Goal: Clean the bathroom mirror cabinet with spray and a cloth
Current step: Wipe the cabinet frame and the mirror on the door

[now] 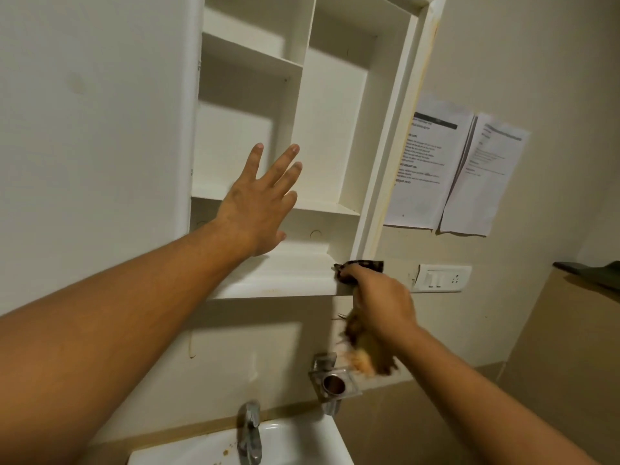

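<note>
Right hand (379,297): fingers clenched round the brown cloth (360,266), apparently pressing it on the right front corner of the cabinet (335,112) ledge (268,283), whose long axis ran leftward. Left hand (258,203): fingers spread, grasping nothing, raised before the lower shelf (322,206).

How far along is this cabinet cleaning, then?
Done: the cabinet stands open, its shelves bare. In hand: the right hand grips a brown cloth at the right end of the bottom ledge, while the left hand is raised open before the shelves. Left: yellowish marks show on the ledge's front edge; whether the upper shelves were wiped cannot be told.
</note>
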The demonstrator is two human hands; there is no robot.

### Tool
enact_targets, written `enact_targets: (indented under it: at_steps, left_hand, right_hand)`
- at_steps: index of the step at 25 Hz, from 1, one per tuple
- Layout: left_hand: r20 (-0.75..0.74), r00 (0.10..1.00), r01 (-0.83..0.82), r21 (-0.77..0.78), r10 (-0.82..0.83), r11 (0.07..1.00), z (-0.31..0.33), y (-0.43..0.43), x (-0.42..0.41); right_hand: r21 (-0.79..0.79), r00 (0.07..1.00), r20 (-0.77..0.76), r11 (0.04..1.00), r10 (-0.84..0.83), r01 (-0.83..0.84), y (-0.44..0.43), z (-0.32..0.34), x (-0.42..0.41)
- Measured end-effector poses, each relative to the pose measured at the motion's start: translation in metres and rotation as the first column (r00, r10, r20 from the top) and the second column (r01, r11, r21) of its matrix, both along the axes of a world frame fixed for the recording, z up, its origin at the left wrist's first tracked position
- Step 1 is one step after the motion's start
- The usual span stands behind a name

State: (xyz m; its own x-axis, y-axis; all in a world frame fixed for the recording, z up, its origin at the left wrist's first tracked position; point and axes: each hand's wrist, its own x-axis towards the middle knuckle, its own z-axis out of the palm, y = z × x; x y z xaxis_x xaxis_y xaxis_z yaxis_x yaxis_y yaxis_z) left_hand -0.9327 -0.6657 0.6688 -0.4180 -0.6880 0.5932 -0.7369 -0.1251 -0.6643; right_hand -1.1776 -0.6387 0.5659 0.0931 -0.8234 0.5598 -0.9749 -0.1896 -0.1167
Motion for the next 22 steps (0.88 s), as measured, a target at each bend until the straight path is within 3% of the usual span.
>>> enact_targets:
  at_steps: [1, 2, 4, 7, 11, 12, 14, 16, 18, 20, 22]
  left_hand:
    - [0.005, 1.000, 0.000, 0.003, 0.000, 1.000, 0.000, 0.000, 0.001]
    - [0.009, 1.000, 0.003, 0.004, -0.004, 1.000, 0.000, 0.000, 0.001]
    - [0.023, 1.000, 0.017, 0.016, -0.018, 1.000, -0.002, 0.002, 0.005]
    - [0.017, 0.998, 0.053, 0.034, -0.053, 0.998, -0.001, 0.004, 0.008]
    - [0.003, 0.998, 0.063, 0.111, -0.064, 0.992, 0.005, 0.012, 0.006]
    - [0.009, 0.998, 0.062, 0.136, -0.064, 0.989, 0.008, 0.015, 0.006]
    - [0.044, 0.998, 0.045, 0.180, -0.053, 0.983, 0.016, 0.021, 0.008]
    - [0.061, 0.997, 0.028, 0.218, -0.043, 0.975, 0.023, 0.029, 0.010]
    - [0.062, 0.998, 0.013, 0.254, -0.029, 0.967, 0.028, 0.040, 0.014]
    - [0.035, 0.999, 0.005, 0.270, -0.014, 0.963, 0.030, 0.051, 0.019]
    - [0.022, 0.999, -0.038, 0.263, 0.033, 0.964, 0.033, 0.066, 0.028]
  right_hand:
    - [-0.028, 0.995, -0.065, 0.997, -0.077, 0.075, 0.000, -0.004, -0.002]
    - [-0.036, 0.995, -0.033, 0.995, -0.096, 0.095, 0.005, -0.009, 0.009]
    - [-0.023, 0.988, 0.151, 1.000, -0.004, 0.007, 0.016, -0.022, 0.047]
    - [-0.046, 0.988, 0.116, 0.994, 0.104, -0.099, 0.015, -0.029, 0.049]
    - [-0.007, 0.960, 0.228, 0.986, -0.160, 0.166, 0.014, -0.024, 0.011]
    - [-0.008, 0.933, 0.332, 0.988, -0.141, 0.153, 0.018, -0.031, 0.029]
    - [-0.046, 0.889, 0.454, 0.998, 0.050, -0.033, 0.032, -0.046, 0.089]
    - [-0.048, 0.905, 0.369, 0.977, 0.210, -0.208, 0.042, -0.062, 0.130]
    - [-0.001, 0.925, 0.283, 0.964, 0.255, -0.266, 0.036, -0.067, 0.124]
    - [0.009, 0.938, 0.297, 0.982, 0.178, -0.189, 0.032, -0.065, 0.086]
    - [0.000, 0.908, 0.419, 1.000, 0.022, -0.024, 0.020, -0.066, 0.049]
